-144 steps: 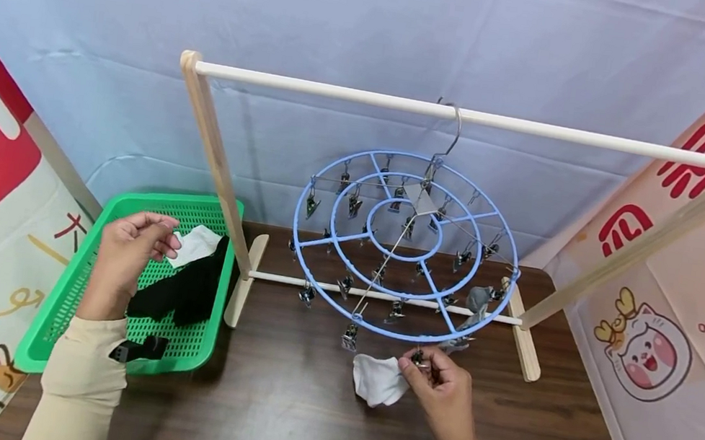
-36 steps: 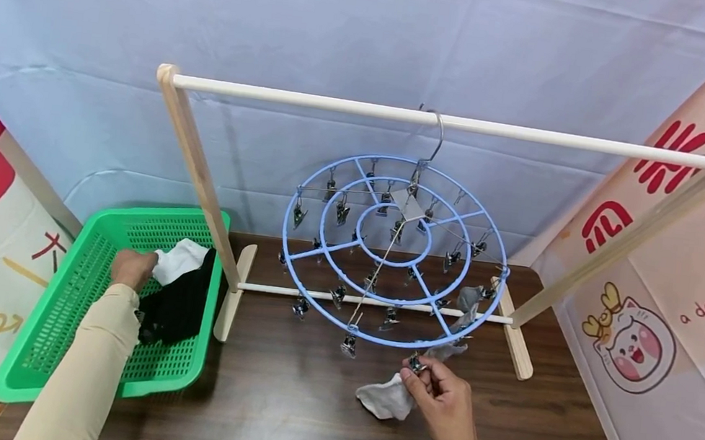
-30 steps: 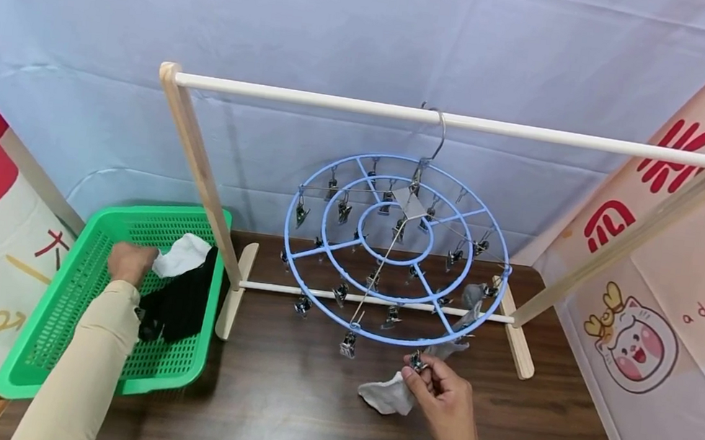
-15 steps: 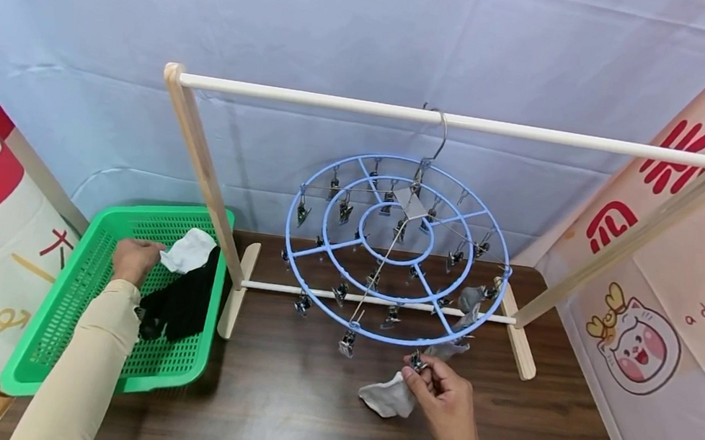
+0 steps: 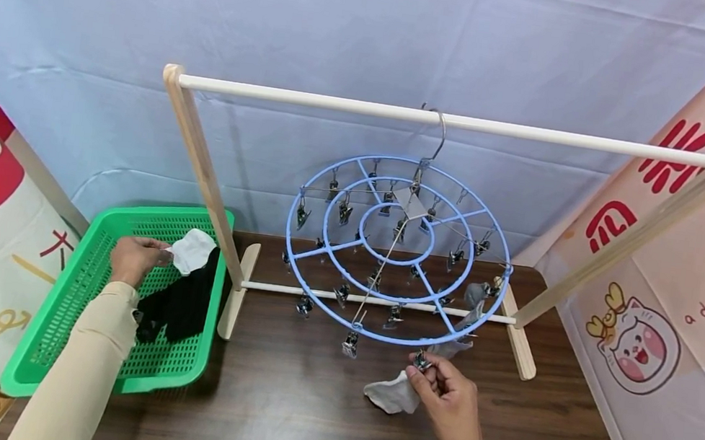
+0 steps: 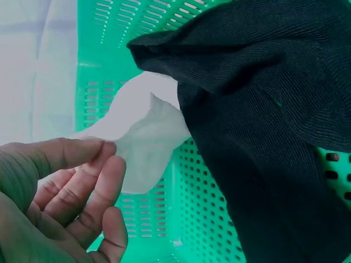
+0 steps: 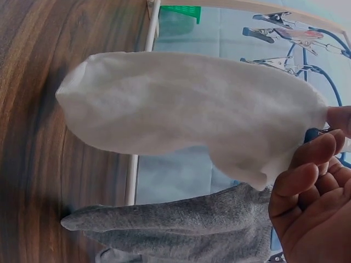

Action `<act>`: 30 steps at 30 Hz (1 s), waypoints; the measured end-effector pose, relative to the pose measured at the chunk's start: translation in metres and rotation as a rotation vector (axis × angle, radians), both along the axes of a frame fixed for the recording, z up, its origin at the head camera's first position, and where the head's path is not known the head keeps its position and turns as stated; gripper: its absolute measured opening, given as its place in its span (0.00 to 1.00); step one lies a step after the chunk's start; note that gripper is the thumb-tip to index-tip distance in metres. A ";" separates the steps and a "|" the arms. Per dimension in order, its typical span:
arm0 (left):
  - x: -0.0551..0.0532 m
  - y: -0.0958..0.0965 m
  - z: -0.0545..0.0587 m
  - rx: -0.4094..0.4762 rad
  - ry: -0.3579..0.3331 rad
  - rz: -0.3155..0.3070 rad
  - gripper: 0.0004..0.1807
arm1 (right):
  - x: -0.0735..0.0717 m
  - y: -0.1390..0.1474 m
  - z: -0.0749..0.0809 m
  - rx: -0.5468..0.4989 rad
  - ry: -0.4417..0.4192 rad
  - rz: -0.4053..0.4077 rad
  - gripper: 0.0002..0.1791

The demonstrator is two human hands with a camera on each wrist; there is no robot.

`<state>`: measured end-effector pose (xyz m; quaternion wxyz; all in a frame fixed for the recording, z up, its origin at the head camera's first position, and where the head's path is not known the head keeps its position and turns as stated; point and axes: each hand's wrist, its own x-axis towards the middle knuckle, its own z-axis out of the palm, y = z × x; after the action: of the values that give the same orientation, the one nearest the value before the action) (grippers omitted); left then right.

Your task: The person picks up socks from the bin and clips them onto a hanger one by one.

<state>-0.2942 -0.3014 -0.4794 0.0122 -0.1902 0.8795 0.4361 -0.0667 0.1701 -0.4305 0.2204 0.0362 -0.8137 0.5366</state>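
Note:
My left hand (image 5: 132,260) pinches the edge of a white sock (image 6: 151,120) between thumb and forefinger, inside the green basket (image 5: 200,362). Ribbed black clothing (image 6: 247,93) lies beside that sock. At the front of the round blue clip hanger (image 5: 391,339), my right hand (image 5: 452,398) pinches a metal clip (image 5: 422,361). A second white sock (image 7: 175,104) hangs at those fingertips, above the tabletop. In the right wrist view, a grey sock (image 7: 181,224) hangs close beside it.
The hanger hooks over the white rail (image 5: 314,100) of a wooden stand. Several clips dangle from its rings. The stand's left post (image 5: 202,166) rises beside the basket, and its right foot (image 5: 520,341) rests on the brown table (image 5: 280,400). A pale cloth (image 5: 323,21) hangs behind.
Since the earliest frame, my left hand has come down into the basket and taken the white sock's edge. Lately that sock has shifted slightly rightward. My right hand stays at the clip.

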 end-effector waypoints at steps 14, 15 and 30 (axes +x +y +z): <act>0.011 0.010 0.015 -0.077 -0.024 -0.125 0.16 | 0.002 0.006 0.000 0.003 -0.010 -0.030 0.08; 0.012 0.011 0.017 -0.081 -0.024 -0.133 0.16 | 0.003 0.006 0.000 0.005 -0.011 -0.034 0.08; 0.028 0.024 0.036 -0.035 0.101 -0.161 0.18 | 0.003 0.020 0.001 0.014 -0.016 -0.079 0.08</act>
<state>-0.2666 -0.2776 -0.4431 -0.0007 -0.0969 0.8989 0.4272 -0.0640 0.1897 -0.4296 0.2347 0.0013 -0.8200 0.5221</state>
